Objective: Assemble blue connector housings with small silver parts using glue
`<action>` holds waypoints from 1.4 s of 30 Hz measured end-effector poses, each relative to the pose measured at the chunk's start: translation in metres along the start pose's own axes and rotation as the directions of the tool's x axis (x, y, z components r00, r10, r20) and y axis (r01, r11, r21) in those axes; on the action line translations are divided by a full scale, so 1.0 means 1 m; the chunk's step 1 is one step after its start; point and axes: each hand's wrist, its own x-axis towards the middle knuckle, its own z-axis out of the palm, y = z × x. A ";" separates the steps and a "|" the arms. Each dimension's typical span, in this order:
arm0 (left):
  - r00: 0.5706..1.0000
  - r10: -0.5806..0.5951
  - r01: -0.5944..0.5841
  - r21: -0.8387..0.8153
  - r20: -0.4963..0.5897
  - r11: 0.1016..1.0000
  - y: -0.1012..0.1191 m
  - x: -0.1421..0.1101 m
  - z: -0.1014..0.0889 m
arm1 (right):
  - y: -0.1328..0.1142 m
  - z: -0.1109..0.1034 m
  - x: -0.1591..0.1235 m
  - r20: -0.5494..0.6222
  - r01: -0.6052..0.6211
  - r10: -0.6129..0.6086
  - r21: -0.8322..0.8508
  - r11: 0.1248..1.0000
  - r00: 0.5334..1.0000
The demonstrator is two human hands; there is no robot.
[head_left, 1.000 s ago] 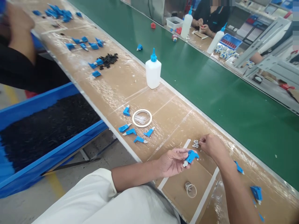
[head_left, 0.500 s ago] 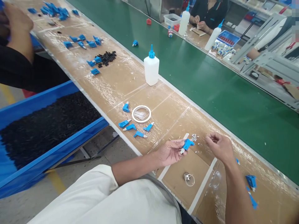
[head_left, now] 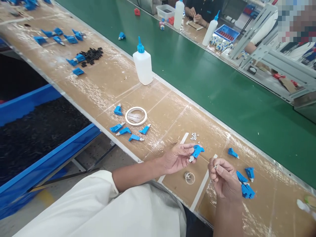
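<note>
The left hand (head_left: 176, 158) grips the blue plastic part (head_left: 197, 150) above the brown worktop (head_left: 170, 112), white tip (head_left: 191, 159) angled downward. The right hand (head_left: 224, 174), apart from it, pinches a small grey piece (head_left: 215, 167). Caution: fingers mostly cover this piece; uneven pressure could eject it. A low left-hand sweep could scatter the grey pile (head_left: 194, 136) or knock the clear cup (head_left: 186, 177)

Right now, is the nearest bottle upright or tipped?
Upright: the bottle stands on its base, its blue nozzle pointing up.
</note>
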 end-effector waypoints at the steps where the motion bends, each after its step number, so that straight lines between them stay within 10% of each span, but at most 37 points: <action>1: 1.000 0.003 -0.003 0.011 -0.001 1.000 -0.003 0.000 0.001 | 0.000 0.002 -0.003 -0.010 -0.003 0.004 0.007 1.000 1.000; 21: 0.991 0.129 -0.118 0.272 -0.025 0.955 -0.013 -0.006 0.008 | 0.025 0.032 -0.039 -0.310 0.114 -0.192 -0.252 0.961 0.931; 42: 0.967 0.249 -0.237 0.577 0.060 0.782 -0.010 -0.010 -0.007 | 0.024 0.040 -0.034 -0.291 0.125 -0.240 -0.365 0.923 0.926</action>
